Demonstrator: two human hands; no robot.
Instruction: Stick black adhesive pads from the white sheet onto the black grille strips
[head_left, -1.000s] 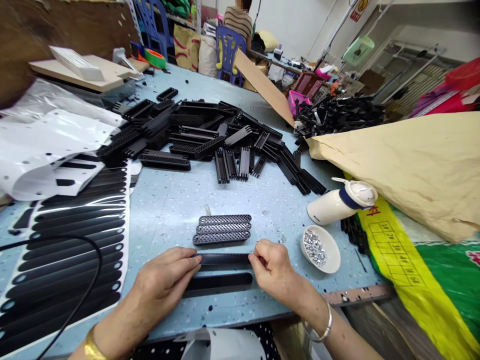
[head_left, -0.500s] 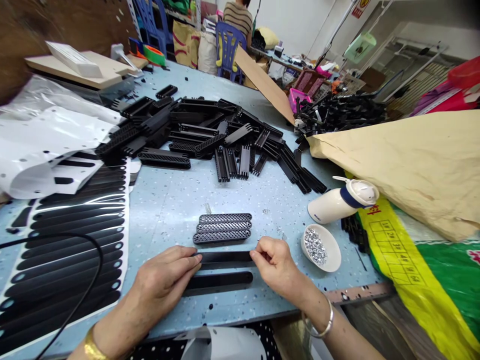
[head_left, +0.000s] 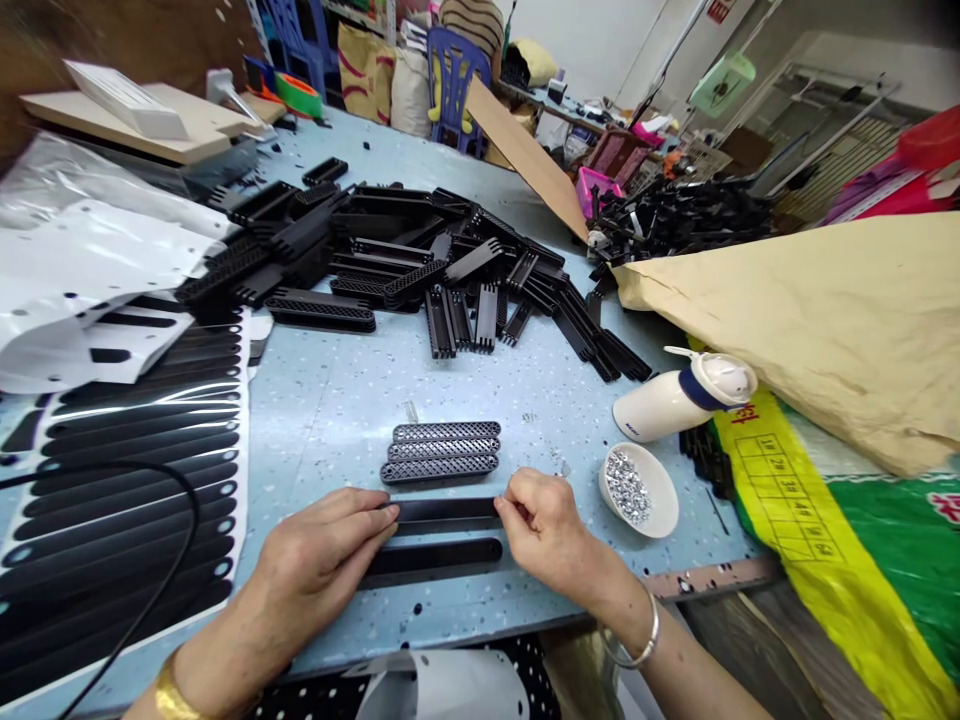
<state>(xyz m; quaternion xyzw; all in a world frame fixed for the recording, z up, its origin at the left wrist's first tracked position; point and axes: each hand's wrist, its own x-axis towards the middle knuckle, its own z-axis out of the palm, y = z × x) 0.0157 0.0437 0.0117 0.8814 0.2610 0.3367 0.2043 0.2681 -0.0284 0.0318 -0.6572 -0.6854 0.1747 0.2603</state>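
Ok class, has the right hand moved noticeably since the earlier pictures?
No: judged against the white bowl, the right hand keeps practically the same place, just left of it.

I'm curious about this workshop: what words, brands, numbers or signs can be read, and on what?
"1 2 3 4 5 6": in a grid on the yellow bag, each beside a blurred character.
Red print higher on that bag: unclear.
Bottle: dark lettering, too small.
Green sack: red mark, cut off.
Wall sign: cut off, unreadable.

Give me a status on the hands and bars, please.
Left hand, right hand at opposite ends of far bar. Near bar alongside. Nothing covers far bar's middle.
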